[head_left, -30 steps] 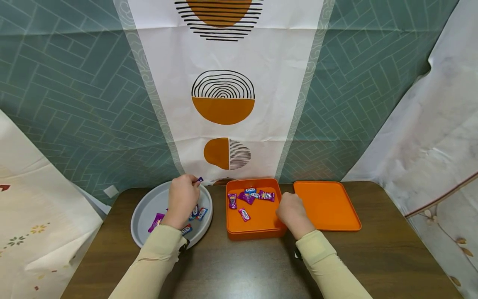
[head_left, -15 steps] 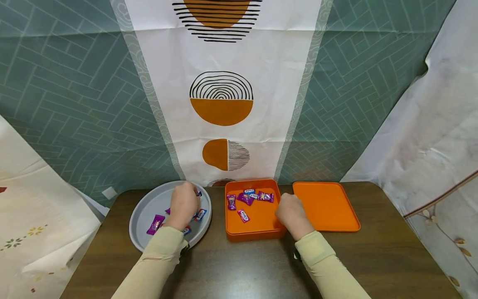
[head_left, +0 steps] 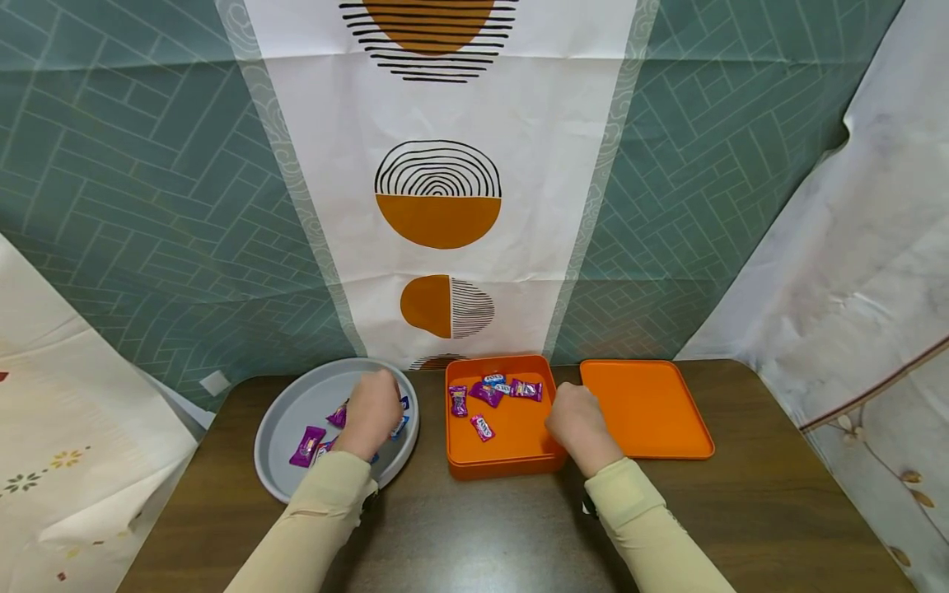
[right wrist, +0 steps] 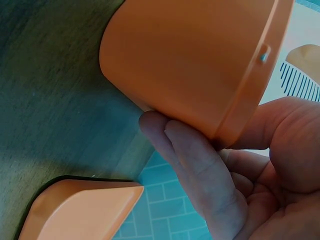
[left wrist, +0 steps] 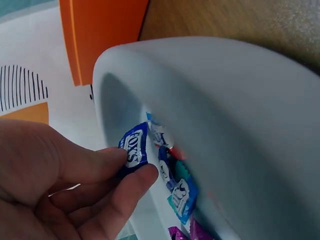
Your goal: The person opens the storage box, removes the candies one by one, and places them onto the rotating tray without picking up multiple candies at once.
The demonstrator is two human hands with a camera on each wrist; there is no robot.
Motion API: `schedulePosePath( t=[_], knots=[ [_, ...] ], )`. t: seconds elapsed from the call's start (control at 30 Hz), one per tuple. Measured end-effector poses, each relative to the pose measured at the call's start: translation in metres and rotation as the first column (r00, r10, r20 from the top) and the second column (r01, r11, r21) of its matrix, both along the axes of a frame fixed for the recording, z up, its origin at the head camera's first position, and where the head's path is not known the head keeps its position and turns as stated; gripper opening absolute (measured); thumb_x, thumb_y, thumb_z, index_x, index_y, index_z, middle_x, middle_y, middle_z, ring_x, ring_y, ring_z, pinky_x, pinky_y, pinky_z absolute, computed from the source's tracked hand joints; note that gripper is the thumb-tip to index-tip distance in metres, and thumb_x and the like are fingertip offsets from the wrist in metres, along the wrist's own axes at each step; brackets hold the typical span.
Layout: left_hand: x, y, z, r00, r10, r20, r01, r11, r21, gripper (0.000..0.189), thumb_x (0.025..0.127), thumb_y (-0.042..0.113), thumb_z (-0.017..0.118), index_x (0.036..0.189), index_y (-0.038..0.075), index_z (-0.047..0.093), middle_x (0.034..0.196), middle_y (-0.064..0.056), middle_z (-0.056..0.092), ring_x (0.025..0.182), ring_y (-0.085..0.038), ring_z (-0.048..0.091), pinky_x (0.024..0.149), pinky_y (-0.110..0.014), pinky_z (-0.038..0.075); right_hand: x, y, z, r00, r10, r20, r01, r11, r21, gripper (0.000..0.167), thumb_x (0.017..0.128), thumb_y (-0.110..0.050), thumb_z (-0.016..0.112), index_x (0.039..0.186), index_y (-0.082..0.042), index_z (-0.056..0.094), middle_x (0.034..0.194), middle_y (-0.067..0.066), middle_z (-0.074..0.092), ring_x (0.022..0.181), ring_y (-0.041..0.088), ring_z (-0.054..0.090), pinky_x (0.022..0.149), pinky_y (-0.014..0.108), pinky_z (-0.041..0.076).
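Note:
Over the right part of a round grey tray [head_left: 278, 412], my left hand [head_left: 373, 416] pinches a small dark blue wrapped candy [left wrist: 134, 147] marked FOX'S between thumb and fingers. Its fingertips are hidden in the head view. Purple-wrapped candies [head_left: 307, 446] and blue ones [left wrist: 183, 197] lie in the tray below. My right hand [head_left: 582, 424] grips the right wall of an orange box [head_left: 519, 441], thumb at the rim and fingers along the outer side in the right wrist view. Several candies lie inside the box, among them a pink one [head_left: 483, 427] and a purple one [head_left: 526, 389].
A flat orange lid [head_left: 648, 408] lies right of the box on the brown wooden table [head_left: 474, 527]. Behind the table hangs a patterned cloth [head_left: 437, 107]. White cloths drape at both sides.
My left hand has moved slightly right and down over the tray; the candy at its fingertips has dropped out of sight in the head view. My right hand stays on the box.

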State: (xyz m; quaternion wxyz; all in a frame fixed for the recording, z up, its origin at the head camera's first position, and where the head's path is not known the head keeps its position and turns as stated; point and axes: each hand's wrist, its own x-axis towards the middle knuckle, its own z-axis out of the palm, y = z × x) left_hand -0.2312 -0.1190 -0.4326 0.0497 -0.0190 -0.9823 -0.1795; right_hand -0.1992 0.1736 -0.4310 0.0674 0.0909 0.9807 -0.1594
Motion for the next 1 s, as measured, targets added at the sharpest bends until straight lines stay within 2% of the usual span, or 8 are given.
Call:
schedulePosePath(
  t=[0.07,0.13,0.27,0.37,0.53,0.73,0.87,1.0],
  knots=[
    [0.001,0.001,-0.002,0.999,0.009,0.037,-0.009,1.000,-0.012,0.021,0.079,0.002,0.056,0.060,0.009,0.061,0.066,-0.013,0.065,0.057,-0.024,0.060,0.040,-0.033,0.041,0.000,0.000,0.000,1.000,-0.004,0.007,0.004,1.000,-0.003,0.033,0.074,-0.017,0.074,0.097,0.004,0.064,0.076,0.013,0.063,0.056,0.022,0.054,0.048,0.028,0.050],
    [0.001,0.001,-0.003,0.999,0.017,0.046,-0.016,1.000,-0.021,0.020,0.080,0.003,0.056,0.062,0.009,0.060,0.070,-0.014,0.066,0.059,-0.025,0.060,0.040,-0.034,0.040,0.000,0.000,0.000,1.000,-0.007,0.012,0.007,1.000,-0.005,0.033,0.074,-0.017,0.074,0.097,0.004,0.064,0.076,0.013,0.062,0.055,0.022,0.054,0.048,0.027,0.049],
    [0.001,0.002,-0.004,0.999,0.024,0.024,-0.024,1.000,-0.020,0.017,0.078,0.003,0.058,0.063,0.009,0.059,0.070,-0.015,0.066,0.063,-0.029,0.063,0.042,-0.036,0.041,0.000,0.000,-0.001,1.000,-0.009,0.017,0.009,1.000,-0.010,0.033,0.074,-0.017,0.074,0.098,0.004,0.063,0.076,0.013,0.062,0.056,0.022,0.054,0.048,0.027,0.050],
    [0.000,0.002,-0.003,0.999,0.030,0.020,-0.030,1.000,-0.002,0.016,0.076,0.001,0.058,0.062,0.008,0.055,0.065,-0.012,0.061,0.062,-0.026,0.058,0.044,-0.035,0.038,0.000,0.000,-0.001,1.000,-0.008,0.022,0.009,1.000,-0.012,0.034,0.075,-0.017,0.074,0.098,0.004,0.063,0.076,0.013,0.062,0.056,0.022,0.054,0.049,0.028,0.050],
    [0.002,0.008,0.004,0.999,0.028,-0.045,-0.027,0.999,0.020,0.010,0.075,0.000,0.055,0.067,0.007,0.057,0.066,-0.010,0.058,0.061,-0.024,0.054,0.045,-0.033,0.034,0.000,0.000,-0.001,1.000,-0.012,0.028,0.012,1.000,-0.010,0.034,0.074,-0.018,0.074,0.098,0.004,0.063,0.075,0.012,0.062,0.056,0.022,0.054,0.048,0.027,0.050],
    [0.007,0.021,0.017,0.983,0.010,-0.182,-0.012,1.000,-0.006,0.016,0.077,0.001,0.052,0.071,0.008,0.065,0.075,-0.012,0.066,0.068,-0.033,0.063,0.049,-0.042,0.045,0.000,0.000,0.000,0.999,-0.013,0.037,0.014,1.000,-0.019,0.034,0.075,-0.017,0.074,0.099,0.004,0.063,0.074,0.012,0.061,0.055,0.022,0.054,0.046,0.025,0.048],
    [0.012,0.036,0.024,0.975,-0.031,-0.218,0.032,0.999,0.004,0.008,0.080,0.008,0.060,0.080,0.008,0.069,0.079,-0.010,0.067,0.072,-0.031,0.064,0.060,-0.044,0.052,0.000,0.000,0.000,0.999,-0.013,0.035,0.013,1.000,-0.017,0.032,0.075,-0.016,0.074,0.097,0.004,0.063,0.072,0.011,0.060,0.054,0.022,0.054,0.045,0.025,0.048],
    [0.017,0.052,0.027,0.965,-0.105,-0.242,0.118,0.992,0.040,0.014,0.081,0.012,0.067,0.095,0.008,0.070,0.089,-0.007,0.068,0.081,-0.027,0.065,0.074,-0.042,0.055,0.000,0.000,0.000,1.000,-0.011,0.025,0.012,1.000,-0.015,0.030,0.074,-0.016,0.073,0.095,0.004,0.064,0.071,0.011,0.060,0.053,0.022,0.054,0.044,0.025,0.047]
  ],
)
